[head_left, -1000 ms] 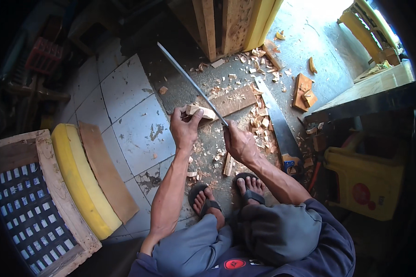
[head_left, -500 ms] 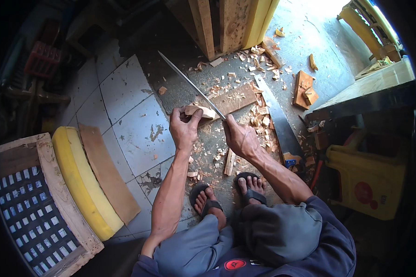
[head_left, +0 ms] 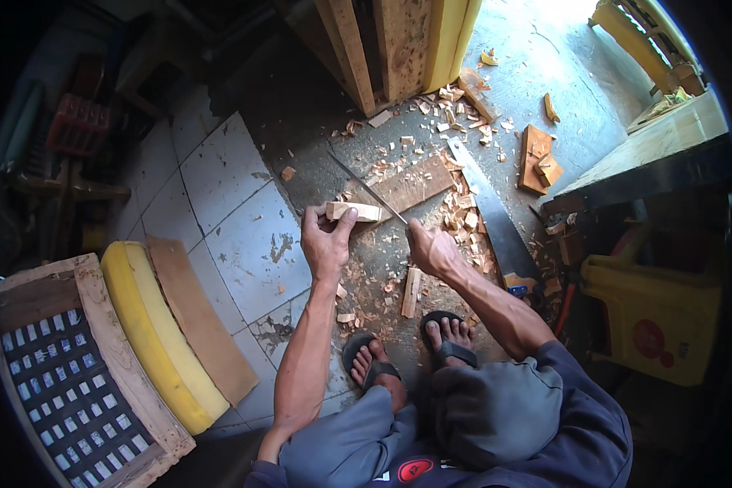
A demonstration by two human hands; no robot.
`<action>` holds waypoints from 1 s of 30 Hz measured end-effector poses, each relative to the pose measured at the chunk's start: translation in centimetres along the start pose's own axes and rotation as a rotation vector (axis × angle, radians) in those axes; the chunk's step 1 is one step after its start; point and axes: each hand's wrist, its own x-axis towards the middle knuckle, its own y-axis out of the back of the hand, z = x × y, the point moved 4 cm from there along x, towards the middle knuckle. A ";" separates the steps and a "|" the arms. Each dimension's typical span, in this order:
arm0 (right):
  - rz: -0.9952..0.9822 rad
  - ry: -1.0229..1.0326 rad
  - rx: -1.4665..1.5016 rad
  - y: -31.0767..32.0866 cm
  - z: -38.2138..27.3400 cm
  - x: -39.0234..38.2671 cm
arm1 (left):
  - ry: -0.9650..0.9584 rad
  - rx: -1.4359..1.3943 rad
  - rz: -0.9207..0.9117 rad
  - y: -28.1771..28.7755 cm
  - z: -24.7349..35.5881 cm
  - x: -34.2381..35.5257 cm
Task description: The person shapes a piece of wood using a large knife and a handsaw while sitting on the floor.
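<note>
Between the thumb and fingers of my left hand (head_left: 325, 244) is a small pale wood block (head_left: 354, 212), held above the floor. My right hand (head_left: 435, 249) is closed round the handle end of a long, thin-bladed knife (head_left: 364, 185), whose handle is hidden by my fingers. The blade slants up and left, passing just beyond the block; whether the two touch I cannot tell. Beneath them a flat wooden board (head_left: 411, 187) lies on the floor among wood chips (head_left: 464, 213).
A handsaw (head_left: 488, 203) lies right of the board. Offcuts (head_left: 537, 159) sit farther right, near a yellow plastic container (head_left: 651, 317). At the left are a wooden frame with black webbing (head_left: 98, 301) and a yellow foam strip (head_left: 163, 333). A wooden frame with yellow padding (head_left: 403, 57) stands ahead.
My right hand and the knife have moved slightly right and down, and the blade looks shorter now. The block in my left hand has turned a little, showing a paler face.
</note>
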 end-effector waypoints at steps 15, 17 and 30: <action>0.163 0.045 0.067 0.4 0.2 -0.6 | 0.104 -0.083 -0.079 -1.9 1.8 -1.1; -0.064 -0.089 0.088 0.5 0.9 0.2 | 0.085 -0.084 -0.068 -1.1 2.3 -0.7; 0.219 0.055 0.198 2.4 -2.0 -1.7 | 0.130 -0.080 -0.046 -2.2 2.5 -1.6</action>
